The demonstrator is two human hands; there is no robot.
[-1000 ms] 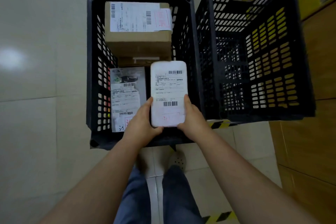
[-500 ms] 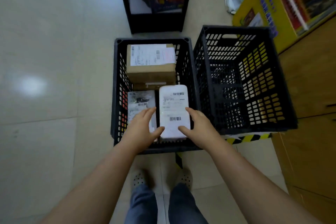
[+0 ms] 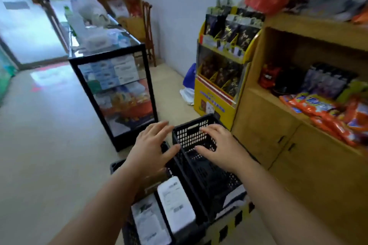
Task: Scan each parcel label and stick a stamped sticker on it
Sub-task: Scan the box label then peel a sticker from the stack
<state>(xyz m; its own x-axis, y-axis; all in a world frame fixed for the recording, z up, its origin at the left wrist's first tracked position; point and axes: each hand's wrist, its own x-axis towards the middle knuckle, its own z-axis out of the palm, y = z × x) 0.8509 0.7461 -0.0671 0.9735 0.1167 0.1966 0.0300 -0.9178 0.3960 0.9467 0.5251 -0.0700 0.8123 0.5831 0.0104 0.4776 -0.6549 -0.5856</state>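
A white parcel [image 3: 177, 203] with a barcode label lies in the left black crate [image 3: 127, 230], beside a flat grey parcel [image 3: 148, 223] that also carries a label. My left hand [image 3: 153, 145] hovers open above the far part of that crate, holding nothing. My right hand [image 3: 221, 147] is open with spread fingers over the right black crate [image 3: 191, 135], also holding nothing. Part of the left crate's contents is hidden by my left forearm. No scanner or sticker sheet is in view.
A black-framed glass display case [image 3: 115, 95] stands just beyond the crates. A yellow snack stand [image 3: 219, 77] and wooden shelves with cabinets [image 3: 288, 125] line the right. Yellow-black floor tape [image 3: 233, 223] runs under the right crate. Tiled floor stretches left toward a bright doorway [image 3: 29, 26].
Both hands let go of the white parcel, which now lies in the left crate. The hands rose and opened, and the view swung up from the crates to the room.
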